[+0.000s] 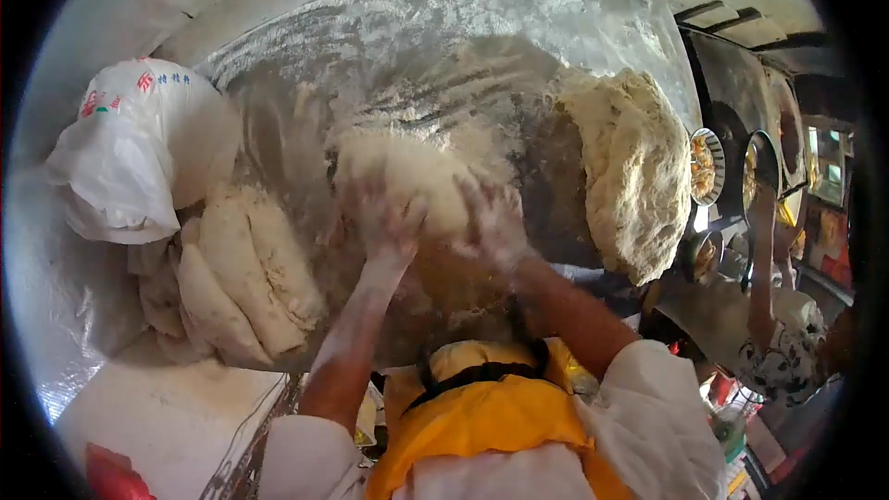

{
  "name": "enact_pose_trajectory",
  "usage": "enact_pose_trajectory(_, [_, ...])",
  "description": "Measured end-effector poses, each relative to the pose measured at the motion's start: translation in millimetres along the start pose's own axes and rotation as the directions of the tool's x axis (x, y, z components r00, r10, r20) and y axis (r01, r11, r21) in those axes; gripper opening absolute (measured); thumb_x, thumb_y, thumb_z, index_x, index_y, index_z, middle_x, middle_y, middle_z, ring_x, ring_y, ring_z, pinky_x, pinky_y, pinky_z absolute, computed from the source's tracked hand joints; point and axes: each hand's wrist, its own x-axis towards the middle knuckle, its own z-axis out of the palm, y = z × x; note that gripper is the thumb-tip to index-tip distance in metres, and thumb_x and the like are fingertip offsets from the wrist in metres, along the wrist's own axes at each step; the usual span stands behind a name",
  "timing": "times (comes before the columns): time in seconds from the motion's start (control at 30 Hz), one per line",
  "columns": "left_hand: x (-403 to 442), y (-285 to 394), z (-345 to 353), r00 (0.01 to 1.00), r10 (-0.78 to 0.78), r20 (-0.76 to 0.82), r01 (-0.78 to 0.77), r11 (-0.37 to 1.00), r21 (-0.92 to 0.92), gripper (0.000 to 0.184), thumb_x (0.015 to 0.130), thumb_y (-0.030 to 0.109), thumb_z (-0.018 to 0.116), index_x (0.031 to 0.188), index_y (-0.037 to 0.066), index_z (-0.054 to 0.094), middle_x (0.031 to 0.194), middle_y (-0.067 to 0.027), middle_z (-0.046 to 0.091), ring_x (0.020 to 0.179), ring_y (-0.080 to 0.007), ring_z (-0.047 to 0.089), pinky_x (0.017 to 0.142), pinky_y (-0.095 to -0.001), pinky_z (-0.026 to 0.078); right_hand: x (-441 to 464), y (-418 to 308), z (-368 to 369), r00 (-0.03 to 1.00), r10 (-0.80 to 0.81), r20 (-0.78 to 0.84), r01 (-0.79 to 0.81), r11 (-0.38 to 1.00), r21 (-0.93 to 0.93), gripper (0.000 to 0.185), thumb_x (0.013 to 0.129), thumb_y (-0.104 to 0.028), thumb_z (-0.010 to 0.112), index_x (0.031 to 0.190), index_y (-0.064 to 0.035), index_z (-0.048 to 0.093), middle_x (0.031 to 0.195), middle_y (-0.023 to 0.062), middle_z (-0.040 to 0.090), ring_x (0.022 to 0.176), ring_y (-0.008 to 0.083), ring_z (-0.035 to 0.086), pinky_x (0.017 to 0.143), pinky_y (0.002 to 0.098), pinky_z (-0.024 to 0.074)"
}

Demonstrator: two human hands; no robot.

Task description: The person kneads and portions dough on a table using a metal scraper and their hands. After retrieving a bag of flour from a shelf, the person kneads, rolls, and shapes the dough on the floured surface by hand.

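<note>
A pale lump of dough (pixel 421 176) lies on the floury metal worktop in the middle of the head view. My left hand (pixel 384 220) grips its near left part, with the fingers curled over it and slightly blurred. On the near right side of the same lump, my right hand (pixel 493 222) has its fingers around the edge. Both hands are coated in flour. The underside of the dough is hidden.
A large dough mass (pixel 634 176) rests on the right of the worktop (pixel 370 37). Several long dough pieces (pixel 241 278) lie at the left beside a white plastic bag (pixel 148 148). Far right, another person's arm (pixel 762 259) reaches toward a pan (pixel 761 153), near a bowl of food (pixel 706 167).
</note>
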Motion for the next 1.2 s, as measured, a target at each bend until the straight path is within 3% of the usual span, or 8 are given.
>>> enact_pose_trajectory(0.03, [46,16,-4,0.974,-0.211,0.089,0.222,0.962,-0.158,0.069,0.099,0.031,0.065,0.158,0.011,0.037,0.162,-0.0301,0.024,0.147,-0.049,0.029,0.119,-0.059,0.032,15,19,-3,0.997,0.003,-0.082,0.005,0.995,0.103,0.081,0.086,-0.042,0.074,0.155,-0.0137,0.043,0.158,0.0224,0.039,0.141,0.0416,0.039,0.115,0.057,0.0308])
enact_pose_trajectory(0.13, [103,6,46,0.879,0.39,-0.275,-0.243,0.862,0.445,0.065,0.099,0.028,0.065,0.155,0.006,0.041,0.155,-0.0249,0.042,0.136,-0.043,0.048,0.112,-0.0525,0.043,91,74,-57,0.948,0.262,0.181,-0.316,0.832,0.455,0.065,0.092,-0.034,0.071,0.148,-0.007,0.051,0.14,0.0251,0.058,0.125,0.0386,0.057,0.102,0.0466,0.0487])
enact_pose_trajectory(0.17, [119,25,47,0.964,0.065,-0.257,-0.07,0.997,-0.011,0.059,0.101,0.027,0.062,0.154,0.009,0.043,0.152,-0.022,0.047,0.136,-0.0378,0.05,0.11,-0.0523,0.045,120,125,-61,0.964,0.264,0.027,-0.244,0.842,0.482,0.062,0.094,-0.035,0.069,0.146,-0.0067,0.053,0.137,0.0232,0.061,0.121,0.0369,0.06,0.098,0.0448,0.0517])
enact_pose_trajectory(0.23, [103,34,64,0.921,-0.294,0.256,0.369,0.448,-0.814,0.051,0.104,0.028,0.057,0.151,0.015,0.045,0.148,-0.0157,0.053,0.137,-0.0298,0.05,0.109,-0.0515,0.045,137,121,-90,0.938,0.339,-0.073,-0.192,0.682,0.705,0.061,0.096,-0.039,0.067,0.147,-0.0081,0.053,0.137,0.0191,0.062,0.12,0.0353,0.062,0.099,0.0436,0.0526])
enact_pose_trajectory(0.3, [28,48,88,0.795,-0.158,0.585,0.566,-0.152,-0.81,0.049,0.104,0.032,0.055,0.15,0.017,0.045,0.147,-0.0122,0.054,0.139,-0.027,0.048,0.109,-0.0507,0.045,149,96,-112,0.909,0.415,0.02,-0.227,0.455,0.861,0.064,0.096,-0.041,0.067,0.149,-0.0098,0.051,0.141,0.0169,0.061,0.125,0.0354,0.06,0.104,0.0442,0.0505])
enact_pose_trajectory(0.33, [-12,74,94,0.746,-0.034,0.665,0.648,-0.193,-0.737,0.047,0.102,0.033,0.056,0.145,0.016,0.049,0.144,-0.0073,0.056,0.138,-0.025,0.047,0.109,-0.0481,0.044,166,127,-92,0.967,0.208,-0.149,-0.079,0.796,0.6,0.069,0.094,-0.045,0.069,0.152,-0.0118,0.048,0.144,0.0159,0.059,0.128,0.0367,0.057,0.108,0.0452,0.0473])
enact_pose_trajectory(0.47, [-60,93,60,0.884,0.275,0.378,-0.098,0.9,-0.425,0.052,0.1,0.039,0.057,0.147,0.018,0.048,0.148,-0.0058,0.052,0.142,-0.0249,0.043,0.111,-0.0503,0.04,171,121,-71,0.971,0.107,-0.212,-0.061,0.974,0.216,0.086,0.088,-0.057,0.073,0.156,-0.015,0.042,0.152,0.0155,0.052,0.137,0.0403,0.049,0.118,0.0482,0.0374])
enact_pose_trajectory(1.2, [-44,-59,-19,0.902,-0.084,0.424,-0.027,0.968,0.249,0.079,0.09,0.067,0.059,0.157,0.03,0.041,0.166,0.0022,0.035,0.156,-0.0262,0.021,0.122,-0.0626,0.017,152,73,-90,0.954,0.207,-0.217,-0.167,0.967,0.192,0.081,0.092,-0.054,0.067,0.156,-0.0121,0.04,0.148,0.0254,0.051,0.137,0.0433,0.047,0.114,0.0505,0.0386])
